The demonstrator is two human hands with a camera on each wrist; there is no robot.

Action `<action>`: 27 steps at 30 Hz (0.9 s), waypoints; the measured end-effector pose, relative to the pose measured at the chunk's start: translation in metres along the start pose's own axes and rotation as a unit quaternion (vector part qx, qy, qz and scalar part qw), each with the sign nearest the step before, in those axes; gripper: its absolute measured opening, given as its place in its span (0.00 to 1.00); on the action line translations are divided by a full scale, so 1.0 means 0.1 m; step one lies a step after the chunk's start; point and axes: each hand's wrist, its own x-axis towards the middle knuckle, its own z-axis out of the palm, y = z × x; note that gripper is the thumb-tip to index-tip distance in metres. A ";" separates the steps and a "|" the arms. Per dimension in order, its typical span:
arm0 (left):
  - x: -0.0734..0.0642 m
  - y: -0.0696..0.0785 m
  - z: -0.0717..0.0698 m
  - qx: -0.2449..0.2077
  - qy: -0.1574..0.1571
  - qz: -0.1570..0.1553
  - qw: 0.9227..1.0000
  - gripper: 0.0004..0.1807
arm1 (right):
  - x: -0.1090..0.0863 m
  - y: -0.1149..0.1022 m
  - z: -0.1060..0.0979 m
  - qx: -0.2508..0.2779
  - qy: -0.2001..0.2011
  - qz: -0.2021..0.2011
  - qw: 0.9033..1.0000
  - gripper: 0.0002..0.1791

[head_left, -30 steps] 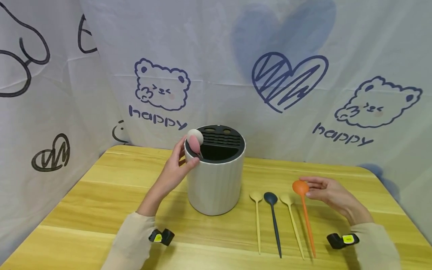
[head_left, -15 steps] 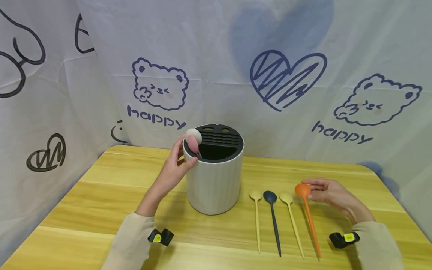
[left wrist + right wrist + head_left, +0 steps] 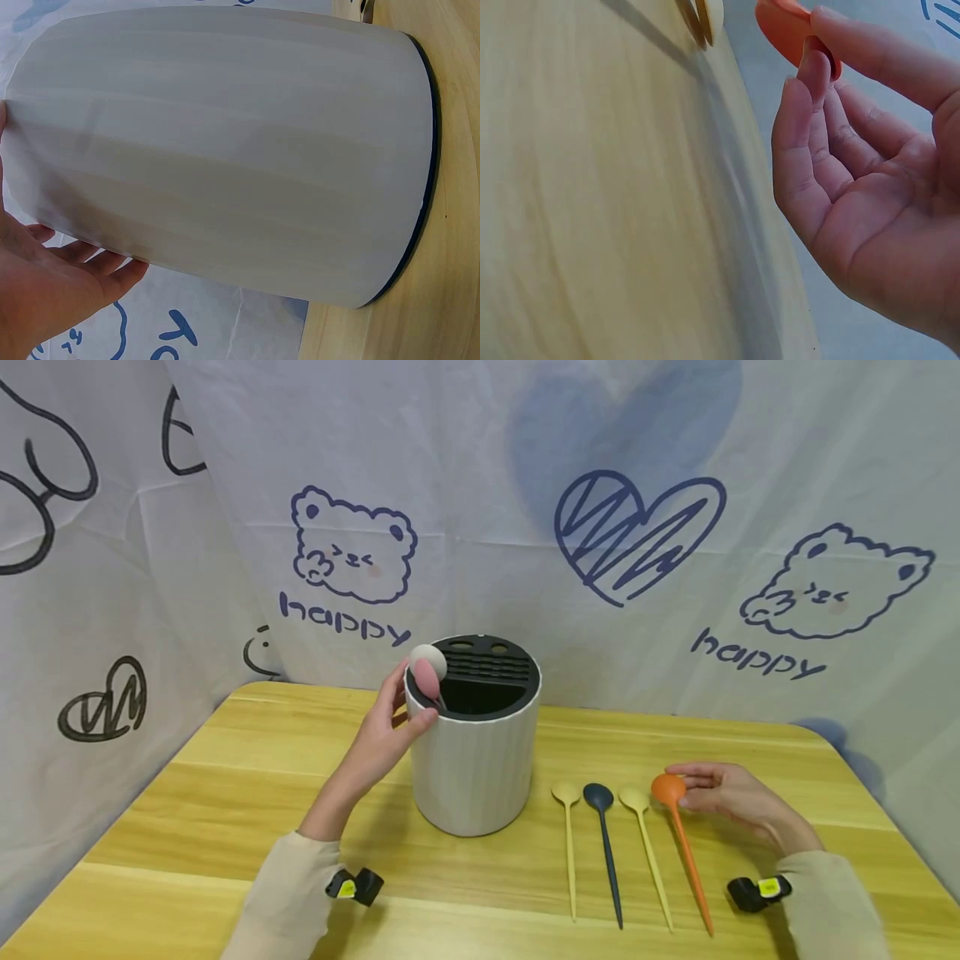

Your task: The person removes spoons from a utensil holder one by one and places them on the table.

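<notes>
In the head view, my right hand point(image 3: 731, 797) pinches the bowl of an orange spoon point(image 3: 669, 788) between thumb and fingers, its long handle pointing toward me. The right wrist view shows the bowl's edge point(image 3: 784, 30) at the fingertips. My left hand point(image 3: 382, 735) grips the upper left side of a white ribbed utensil holder point(image 3: 474, 777), thumb in front and fingers round the far side. Inside its black-topped opening, a white spoon point(image 3: 432, 656) and a pink spoon point(image 3: 427, 681) lean at the left rim. Left of the orange spoon lie a yellow spoon point(image 3: 634, 798), a dark blue spoon point(image 3: 598, 797) and another yellow spoon point(image 3: 566, 793).
The wooden table point(image 3: 187, 827) has rounded far corners. Behind it hangs a white cloth point(image 3: 480, 460) printed with bears and hearts, and the holder stands near that back edge. Black wrist cameras sit at both cuffs.
The orange spoon has shifted slightly right and lower beside the nearer yellow spoon, with my right hand holding its bowl. My left hand keeps its grip on the holder.
</notes>
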 end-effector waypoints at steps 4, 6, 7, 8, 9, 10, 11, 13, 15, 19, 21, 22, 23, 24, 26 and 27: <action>-0.01 0.00 -0.01 -0.002 -0.001 0.002 1.000 0.43 | 0.02 0.01 0.02 -0.018 0.010 0.012 1.000 0.37; -0.01 0.00 -0.01 -0.004 0.000 0.004 1.000 0.43 | 0.02 0.02 0.03 -0.023 0.012 0.014 1.000 0.37; -0.01 0.00 -0.01 -0.005 0.000 0.004 1.000 0.42 | 0.03 0.02 0.03 -0.023 0.011 0.013 1.000 0.37; 0.00 0.00 -0.01 -0.006 0.000 0.005 1.000 0.42 | 0.03 0.03 0.04 -0.024 0.011 0.012 1.000 0.37; 0.00 0.00 -0.01 -0.007 0.000 0.004 1.000 0.42 | 0.03 0.03 0.04 -0.025 0.010 0.011 1.000 0.36; 0.00 -0.01 -0.01 -0.007 -0.001 0.004 1.000 0.43 | 0.03 0.03 0.04 -0.024 0.010 0.011 1.000 0.36; 0.00 0.00 -0.01 -0.007 -0.001 0.003 1.000 0.43 | 0.04 0.03 0.04 -0.025 0.009 0.011 1.000 0.36; 0.01 0.00 -0.01 -0.007 -0.001 0.002 1.000 0.43 | 0.04 0.03 0.04 -0.025 0.005 0.011 1.000 0.36; 0.01 -0.01 -0.01 -0.006 0.000 0.002 1.000 0.43 | 0.05 0.03 0.04 -0.023 0.004 0.016 1.000 0.36; 0.01 -0.01 -0.02 -0.005 0.002 0.001 1.000 0.43 | 0.06 0.04 0.04 -0.024 0.004 0.020 0.999 0.36; 0.01 0.00 -0.02 -0.005 0.001 0.000 1.000 0.43 | 0.06 0.06 0.04 -0.027 0.002 0.020 0.999 0.36; 0.00 0.00 -0.02 -0.005 0.000 -0.001 1.000 0.43 | 0.06 0.06 0.04 -0.030 -0.001 0.019 0.999 0.36; 0.00 0.00 -0.01 -0.005 -0.001 -0.001 1.000 0.43 | 0.05 0.07 0.04 -0.032 -0.002 0.019 0.999 0.36; 0.00 0.00 -0.01 -0.005 -0.002 -0.002 1.000 0.43 | 0.05 0.07 0.04 -0.032 -0.005 0.018 0.999 0.36; 0.00 0.00 -0.01 -0.004 -0.003 -0.002 1.000 0.43 | 0.05 0.08 0.04 -0.035 -0.007 0.020 0.999 0.36; -0.01 0.00 -0.02 -0.004 -0.003 -0.002 1.000 0.43 | 0.05 0.08 0.05 -0.038 -0.007 0.021 0.999 0.36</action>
